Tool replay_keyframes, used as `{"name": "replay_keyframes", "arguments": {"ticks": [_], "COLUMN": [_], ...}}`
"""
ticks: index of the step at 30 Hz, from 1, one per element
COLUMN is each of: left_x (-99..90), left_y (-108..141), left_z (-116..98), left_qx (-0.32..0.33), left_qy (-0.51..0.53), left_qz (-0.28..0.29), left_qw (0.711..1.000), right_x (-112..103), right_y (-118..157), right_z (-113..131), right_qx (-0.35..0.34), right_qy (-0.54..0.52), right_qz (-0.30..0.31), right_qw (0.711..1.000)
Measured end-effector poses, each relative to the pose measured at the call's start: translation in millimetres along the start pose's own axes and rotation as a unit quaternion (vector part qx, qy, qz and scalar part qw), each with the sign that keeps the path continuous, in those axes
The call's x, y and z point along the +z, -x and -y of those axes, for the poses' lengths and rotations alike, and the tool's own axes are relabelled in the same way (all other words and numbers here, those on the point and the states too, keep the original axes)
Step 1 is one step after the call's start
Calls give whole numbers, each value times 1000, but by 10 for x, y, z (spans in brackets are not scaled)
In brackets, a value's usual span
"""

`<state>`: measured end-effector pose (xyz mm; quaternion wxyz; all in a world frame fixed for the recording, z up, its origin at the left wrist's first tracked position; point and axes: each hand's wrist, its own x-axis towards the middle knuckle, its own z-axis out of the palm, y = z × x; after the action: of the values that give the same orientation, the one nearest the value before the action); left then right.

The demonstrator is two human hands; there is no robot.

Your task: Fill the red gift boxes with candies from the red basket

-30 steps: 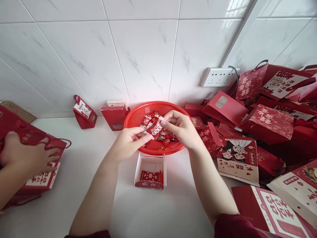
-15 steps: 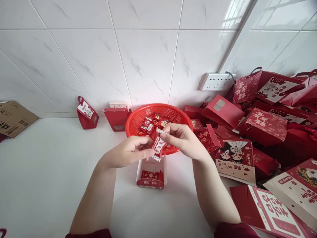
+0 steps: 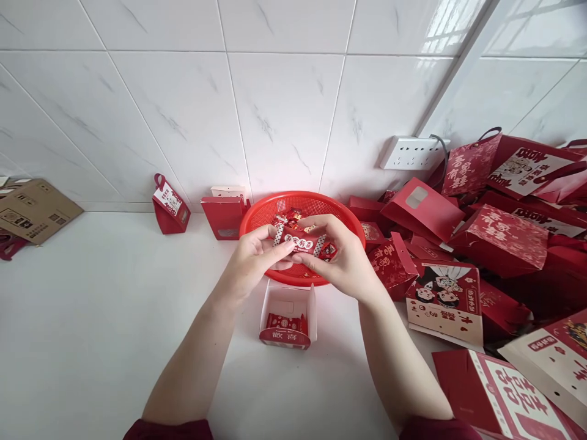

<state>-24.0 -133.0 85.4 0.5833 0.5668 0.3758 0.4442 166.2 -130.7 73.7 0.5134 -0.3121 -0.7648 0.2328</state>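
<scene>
Swung from a steep slant half a second ago to nearly level now, a small red-and-white printed, plastic-wrapped packet [image 3: 300,241] is held over a round red plastic mesh basket [image 3: 261,214]. The left hand [image 3: 252,260] pinches the packet's left part, its thumb across the printed face; the right hand [image 3: 343,256] grips the other end between thumb and fingers. More red wrapped pieces [image 3: 292,217] lie in the basket. Just in front of it, an open white-lined red card box [image 3: 284,337] stands on the smooth white desk [image 3: 114,318], holding red packets [image 3: 280,322]. To the right lies a heap of red printed paper boxes [image 3: 424,208]; at far left rests a brown cardboard carton [image 3: 43,211].
</scene>
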Motion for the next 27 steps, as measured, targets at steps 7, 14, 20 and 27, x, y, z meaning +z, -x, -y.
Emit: {"name": "replay_keyframes", "arguments": {"ticks": [7, 14, 20, 27], "left_x": [-30, -82, -125, -141], "left_y": [-4, 21, 30, 33], "left_z": [5, -30, -49, -86], "left_qx": [14, 36, 39, 76], "left_qy": [-2, -36, -45, -158], "left_qz": [8, 50, 48, 21], "left_qw": [1000, 997, 997, 984], "right_x": [7, -20, -38, -42], "right_y": [4, 16, 24, 30], "right_z": [6, 23, 38, 28], "right_qx": [-89, -116, -117, -124], "right_qy": [131, 131, 134, 147], "right_qz": [-14, -12, 2, 5], "right_qw": [987, 985, 984, 981]}}
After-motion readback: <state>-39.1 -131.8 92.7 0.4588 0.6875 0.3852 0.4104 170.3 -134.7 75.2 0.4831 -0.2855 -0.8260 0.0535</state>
